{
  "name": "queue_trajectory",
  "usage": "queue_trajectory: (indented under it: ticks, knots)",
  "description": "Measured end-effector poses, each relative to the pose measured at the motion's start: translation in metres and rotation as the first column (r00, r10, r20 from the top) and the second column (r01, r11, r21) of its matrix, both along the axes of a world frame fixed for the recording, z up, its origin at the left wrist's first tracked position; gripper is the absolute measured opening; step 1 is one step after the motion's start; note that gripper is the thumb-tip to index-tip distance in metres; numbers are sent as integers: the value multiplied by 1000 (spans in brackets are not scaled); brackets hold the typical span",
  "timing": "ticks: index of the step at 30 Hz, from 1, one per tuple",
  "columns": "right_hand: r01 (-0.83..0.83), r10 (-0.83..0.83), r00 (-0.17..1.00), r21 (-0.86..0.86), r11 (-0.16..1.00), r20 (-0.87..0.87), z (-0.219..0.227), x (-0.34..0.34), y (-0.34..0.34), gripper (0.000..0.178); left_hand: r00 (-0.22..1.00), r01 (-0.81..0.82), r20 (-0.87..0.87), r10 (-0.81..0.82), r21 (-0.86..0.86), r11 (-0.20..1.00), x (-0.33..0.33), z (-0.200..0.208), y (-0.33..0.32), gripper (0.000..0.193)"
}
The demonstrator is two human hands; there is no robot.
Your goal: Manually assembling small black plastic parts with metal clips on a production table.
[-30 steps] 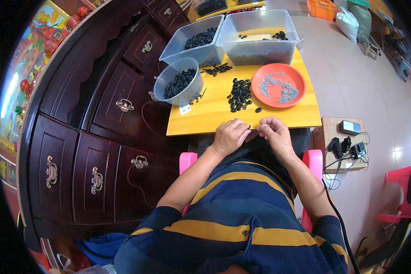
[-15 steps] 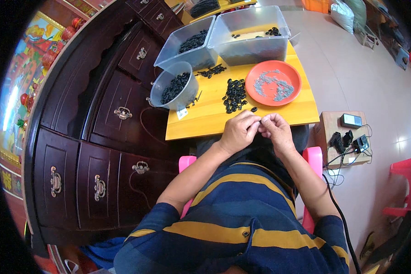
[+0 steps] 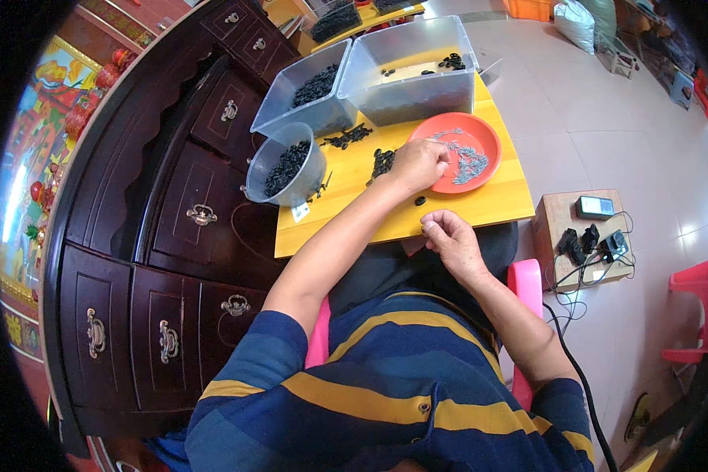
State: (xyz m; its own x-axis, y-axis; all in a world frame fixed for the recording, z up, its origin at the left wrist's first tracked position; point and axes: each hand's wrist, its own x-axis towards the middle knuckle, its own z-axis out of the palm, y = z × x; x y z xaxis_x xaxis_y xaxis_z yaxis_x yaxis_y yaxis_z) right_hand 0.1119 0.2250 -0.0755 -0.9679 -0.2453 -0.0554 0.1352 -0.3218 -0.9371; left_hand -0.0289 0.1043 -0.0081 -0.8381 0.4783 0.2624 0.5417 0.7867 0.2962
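My left hand (image 3: 418, 165) is over the left rim of a round orange-red plate (image 3: 489, 135). Its fingers are curled down by the small grey pins (image 3: 471, 164) scattered in the plate; whatever is between the fingertips is hidden. Just off the table's near edge, my right hand (image 3: 453, 244) has thumb and forefinger pressed together, and anything in that pinch is too small to make out. A pile of small black oval pieces (image 3: 382, 162) is partly covered by my left hand. One loose black piece (image 3: 420, 200) lies between the two hands.
On the yellow table (image 3: 322, 233) stand a clear round tub (image 3: 285, 171) and two clear bins (image 3: 311, 90), (image 3: 409, 71) holding black parts. Slim black parts (image 3: 348, 137) lie nearby. A dark wooden cabinet (image 3: 173, 236) borders the left. At right, a box (image 3: 554, 216) carries cabled devices.
My hands, together before, are now apart. The left has moved forward and up to the plate, while the right stays near the table edge, slightly lower. The whole view has shifted a little.
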Motion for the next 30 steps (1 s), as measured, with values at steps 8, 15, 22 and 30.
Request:
queue_trajectory:
  ticks: [8,15,22,30]
  knots:
    - [3,-2,999,21,1000,-49,-2,-1,-1,16,1000,-27,-5,27,-163,986,-16,-12,9,10]
    - [5,-3,999,30,1000,-43,-1,-1,0,17,999,-2,-38,-1,-77,997,-23,-13,2,11]
    - [2,-1,999,27,1000,-35,5,0,0,15,999,-13,-50,-5,-340,940,-27,-9,10,13]
    - [4,-1,999,-69,998,48,11,-1,4,14,998,32,-41,-42,-213,977,-24,-11,-3,15]
